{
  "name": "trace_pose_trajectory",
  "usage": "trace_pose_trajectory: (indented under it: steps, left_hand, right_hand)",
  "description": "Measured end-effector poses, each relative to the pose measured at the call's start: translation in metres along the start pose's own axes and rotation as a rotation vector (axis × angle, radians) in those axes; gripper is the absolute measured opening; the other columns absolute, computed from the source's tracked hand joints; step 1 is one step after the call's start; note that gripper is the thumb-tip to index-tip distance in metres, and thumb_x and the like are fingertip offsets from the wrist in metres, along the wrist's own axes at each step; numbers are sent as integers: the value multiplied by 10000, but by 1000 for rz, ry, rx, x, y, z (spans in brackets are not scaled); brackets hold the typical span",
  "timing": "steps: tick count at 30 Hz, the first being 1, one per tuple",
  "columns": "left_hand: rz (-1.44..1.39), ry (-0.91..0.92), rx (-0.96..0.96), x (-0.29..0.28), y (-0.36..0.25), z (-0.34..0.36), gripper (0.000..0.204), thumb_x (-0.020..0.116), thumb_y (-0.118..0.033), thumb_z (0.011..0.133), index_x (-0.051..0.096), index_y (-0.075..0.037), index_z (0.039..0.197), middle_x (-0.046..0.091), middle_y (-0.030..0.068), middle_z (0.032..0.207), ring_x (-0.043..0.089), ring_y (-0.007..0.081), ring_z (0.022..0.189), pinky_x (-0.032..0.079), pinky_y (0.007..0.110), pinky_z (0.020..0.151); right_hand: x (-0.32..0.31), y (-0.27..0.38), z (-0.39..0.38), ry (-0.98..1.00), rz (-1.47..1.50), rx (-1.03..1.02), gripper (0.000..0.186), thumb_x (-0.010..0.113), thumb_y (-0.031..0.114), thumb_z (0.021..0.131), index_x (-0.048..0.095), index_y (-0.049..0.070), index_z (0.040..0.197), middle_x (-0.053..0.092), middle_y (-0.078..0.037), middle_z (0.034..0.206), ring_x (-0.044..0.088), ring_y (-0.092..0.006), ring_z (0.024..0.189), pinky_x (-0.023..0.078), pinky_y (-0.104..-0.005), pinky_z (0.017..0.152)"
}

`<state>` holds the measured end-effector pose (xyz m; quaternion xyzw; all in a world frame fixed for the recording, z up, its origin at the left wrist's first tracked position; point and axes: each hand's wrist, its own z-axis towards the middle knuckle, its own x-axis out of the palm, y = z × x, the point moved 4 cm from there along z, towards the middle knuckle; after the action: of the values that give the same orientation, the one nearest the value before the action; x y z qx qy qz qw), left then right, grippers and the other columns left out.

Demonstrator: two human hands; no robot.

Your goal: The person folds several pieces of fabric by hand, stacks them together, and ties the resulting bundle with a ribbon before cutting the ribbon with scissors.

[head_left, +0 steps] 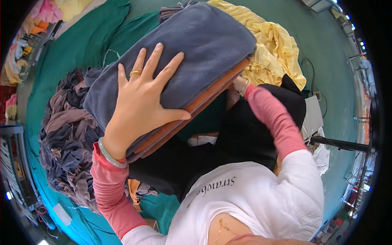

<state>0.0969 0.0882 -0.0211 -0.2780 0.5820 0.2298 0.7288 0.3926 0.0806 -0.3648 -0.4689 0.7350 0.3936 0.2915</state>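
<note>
A thick stack of folded cloths (200, 45), dark grey-blue on top with brown layers along its side, slants across the space before me. My left hand (143, 92) lies on the top cloth, fingers spread and thumb stretched toward the brown edge. It wears a ring and a pale bangle. My right hand (240, 83) is at the stack's right edge, close under the layers. Its fingers are hidden by the cloth, so I cannot tell whether they grip it. The stack rests above my dark-clad legs (249, 130).
To the left lies a large heap of crumpled grey and mauve cloth (71, 130). Crumpled yellow fabric (271, 45) lies beyond the stack at right. Green sheeting (77, 49) covers the floor. A black bar (339, 143) and white paper (312, 114) are at my right.
</note>
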Motion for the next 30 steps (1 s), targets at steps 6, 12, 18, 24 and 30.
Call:
trace_pose_trajectory:
  steps: [6, 12, 18, 24, 30]
  left_hand:
    - [4, 4, -2, 2, 6, 4, 973, 741, -565, 502, 369, -263, 1349, 277, 136, 1423, 245, 391, 1299, 198, 644, 975]
    - [-31, 25, -23, 0, 15, 11, 982, 753, -552, 493, 373, -258, 1348, 287, 143, 1417, 248, 390, 1300, 196, 635, 983]
    - [-42, 26, -31, 3, 22, 17, 978, 752, -553, 497, 372, -259, 1349, 294, 148, 1414, 256, 390, 1297, 194, 630, 987]
    - [-17, -1, -18, 4, 21, 24, 967, 748, -560, 507, 373, -264, 1347, 301, 153, 1409, 260, 385, 1297, 196, 620, 993]
    - [-3, -34, -20, 9, 28, 23, 959, 744, -570, 516, 371, -271, 1347, 302, 155, 1409, 257, 382, 1299, 195, 618, 996]
  right_hand:
    - [160, 76, -17, 255, 900, 323, 230, 528, 223, 818, 492, 89, 1001, 476, -102, 928, 487, -256, 827, 465, -345, 753]
    - [237, 151, -20, 396, 1903, 755, 157, 507, 223, 836, 488, 88, 914, 448, -78, 802, 468, -229, 723, 463, -339, 725]
    - [241, 162, -19, 403, 2192, 908, 139, 486, 223, 854, 485, 87, 826, 419, -54, 676, 448, -201, 619, 461, -333, 696]
    - [228, 156, -39, 472, 2253, 957, 192, 465, 222, 872, 482, 85, 738, 391, -30, 549, 429, -174, 515, 460, -326, 667]
    - [100, 143, -128, 210, 2003, 592, 260, 533, 249, 860, 493, 88, 659, 402, -17, 483, 427, -147, 468, 465, -337, 680]
